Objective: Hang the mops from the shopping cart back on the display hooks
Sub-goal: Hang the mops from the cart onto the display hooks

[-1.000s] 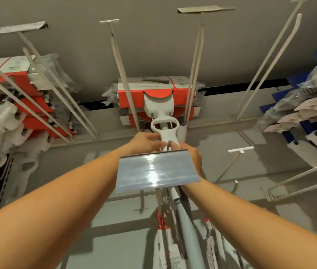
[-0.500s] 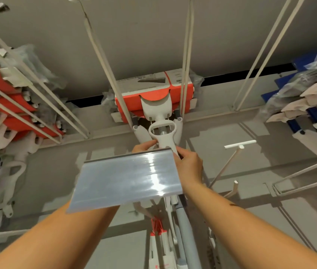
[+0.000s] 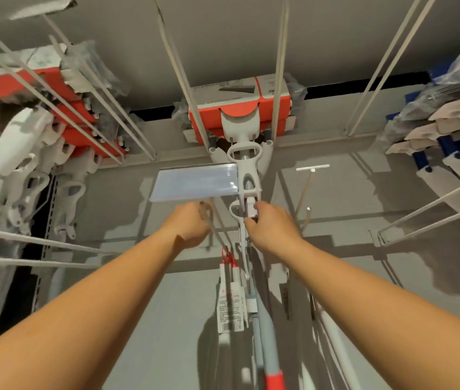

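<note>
Overhead, both bare arms reach up toward the shelving's grey back panel (image 3: 335, 249). The right hand (image 3: 272, 225), just right of centre, has its grip pinched together on the mop (image 3: 247, 175): thumb and forefinger close on the lower end of its white plastic handle, and the other fingers are curled behind. From that pinch the white handle runs up toward 12 o'clock to its hanging loop, which sits against the display at centre. The mop's grey pole (image 3: 264, 327) drops away toward 6 o'clock and ends in a red section at the bottom edge. The left hand (image 3: 189, 225), just left of centre, has its grip curled tight around a thin display hook (image 3: 219, 235), directly below the clear label holder (image 3: 195, 182) at that hook's tip; whether the fingers fully enclose the wire cannot be told. Paper tags (image 3: 230, 308) on a red tie hang beside the pole, between the two forearms. Behind the loop, at 12 o'clock, an orange-and-white mop package (image 3: 209, 114) lies between two long bare prongs. More white mop handles (image 3: 9, 164) crowd the hooks at 9 o'clock, and blue-and-cream mops (image 3: 448, 128) hang at 3 o'clock above a bare wire hook (image 3: 434, 215).
</note>
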`<state>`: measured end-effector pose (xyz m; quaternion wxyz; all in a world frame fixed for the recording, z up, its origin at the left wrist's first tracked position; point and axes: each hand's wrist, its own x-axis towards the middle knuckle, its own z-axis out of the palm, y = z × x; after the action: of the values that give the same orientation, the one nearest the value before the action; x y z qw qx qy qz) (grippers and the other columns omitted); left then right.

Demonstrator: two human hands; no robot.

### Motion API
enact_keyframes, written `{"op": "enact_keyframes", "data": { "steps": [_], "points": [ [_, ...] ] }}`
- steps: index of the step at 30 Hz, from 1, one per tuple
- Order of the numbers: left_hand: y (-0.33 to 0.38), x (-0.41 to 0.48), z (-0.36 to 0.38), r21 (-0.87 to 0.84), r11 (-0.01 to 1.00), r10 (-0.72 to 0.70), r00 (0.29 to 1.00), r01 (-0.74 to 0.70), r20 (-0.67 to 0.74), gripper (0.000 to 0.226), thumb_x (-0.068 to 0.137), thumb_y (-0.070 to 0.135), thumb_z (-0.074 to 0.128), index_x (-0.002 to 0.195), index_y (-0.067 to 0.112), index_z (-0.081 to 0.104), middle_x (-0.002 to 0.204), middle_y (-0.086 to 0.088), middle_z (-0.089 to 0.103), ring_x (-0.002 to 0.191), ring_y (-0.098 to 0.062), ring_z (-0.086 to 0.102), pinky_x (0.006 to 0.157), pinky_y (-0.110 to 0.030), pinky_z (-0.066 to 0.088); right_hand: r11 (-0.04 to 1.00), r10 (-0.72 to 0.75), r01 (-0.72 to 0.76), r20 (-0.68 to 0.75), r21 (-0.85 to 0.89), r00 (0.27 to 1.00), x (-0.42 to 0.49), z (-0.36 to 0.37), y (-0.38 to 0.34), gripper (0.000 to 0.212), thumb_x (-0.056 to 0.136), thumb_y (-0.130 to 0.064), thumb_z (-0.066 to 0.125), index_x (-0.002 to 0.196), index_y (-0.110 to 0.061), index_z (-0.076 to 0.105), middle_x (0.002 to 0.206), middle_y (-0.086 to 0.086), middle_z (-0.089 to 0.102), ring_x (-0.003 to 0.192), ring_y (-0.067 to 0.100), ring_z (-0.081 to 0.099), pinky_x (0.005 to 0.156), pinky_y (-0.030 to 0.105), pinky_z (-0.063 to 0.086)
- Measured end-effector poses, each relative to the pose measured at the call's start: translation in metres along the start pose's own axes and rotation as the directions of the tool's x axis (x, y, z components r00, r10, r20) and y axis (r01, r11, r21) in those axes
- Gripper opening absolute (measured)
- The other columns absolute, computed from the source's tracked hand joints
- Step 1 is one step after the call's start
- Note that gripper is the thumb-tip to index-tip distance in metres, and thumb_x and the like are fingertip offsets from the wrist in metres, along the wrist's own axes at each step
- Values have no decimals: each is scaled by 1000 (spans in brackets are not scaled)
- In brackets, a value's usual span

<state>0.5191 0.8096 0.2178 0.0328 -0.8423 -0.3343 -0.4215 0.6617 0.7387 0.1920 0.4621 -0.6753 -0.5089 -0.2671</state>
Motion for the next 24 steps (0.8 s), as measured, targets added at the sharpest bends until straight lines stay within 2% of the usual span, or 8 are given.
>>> {"op": "enact_keyframes", "data": {
  "steps": [2,6,9,11,14,18,24],
  "points": [
    [-3,-25,6,126,991,-38,999,34,25,43,92,16,51,135,16,52,130,-10,59,116,-31,56,95,-36,46,995,-12,18,56,-100,998,-23,-7,-5,33,95,-23,47,125,-12,53,119,11,58,103,32,56,76,33,44],
    [12,-83,18,191,977,-126,977,93,170,46,94,35,51,139,26,45,134,-5,56,120,-27,53,99,-36,45,956,14,60,248,-286,969,-79,-9,-10,21,92,-21,51,110,-13,56,106,9,60,84,28,53,66,33,41],
    [18,-122,24,296,954,-104,973,38,208,40,93,37,49,133,28,50,131,0,58,120,-25,53,95,-33,44,920,97,69,396,-385,913,-117,-16,-10,15,89,-21,51,102,-14,55,95,5,55,82,25,51,67,31,41],
    [19,-149,26,281,960,-62,975,0,213,38,92,35,49,129,27,54,127,-1,60,117,-25,55,90,-34,44,905,141,64,438,-421,888,-140,-25,-10,11,90,-25,50,94,-15,52,88,3,52,82,24,52,67,30,42],
    [12,-184,30,218,976,-41,962,-20,270,41,92,37,51,132,26,51,127,-2,60,116,-26,55,88,-34,44,884,196,31,431,-467,881,-175,-37,-13,17,91,-31,50,95,-16,56,89,2,51,84,24,52,71,31,42],
    [-14,-231,22,208,978,-37,942,-35,333,43,94,39,50,135,25,49,127,-3,60,115,-27,55,89,-36,45,844,290,-16,431,-536,855,-221,-49,-23,18,91,-34,49,83,-17,51,84,1,51,80,24,54,65,31,43],
    [-32,-295,-1,197,974,35,934,-111,355,41,94,40,50,131,23,52,130,-4,57,116,-29,54,88,-37,44,800,368,-91,364,-593,856,-292,-68,-66,22,92,-36,48,92,-16,58,75,-1,50,76,24,52,65,31,39]
  ]
}}
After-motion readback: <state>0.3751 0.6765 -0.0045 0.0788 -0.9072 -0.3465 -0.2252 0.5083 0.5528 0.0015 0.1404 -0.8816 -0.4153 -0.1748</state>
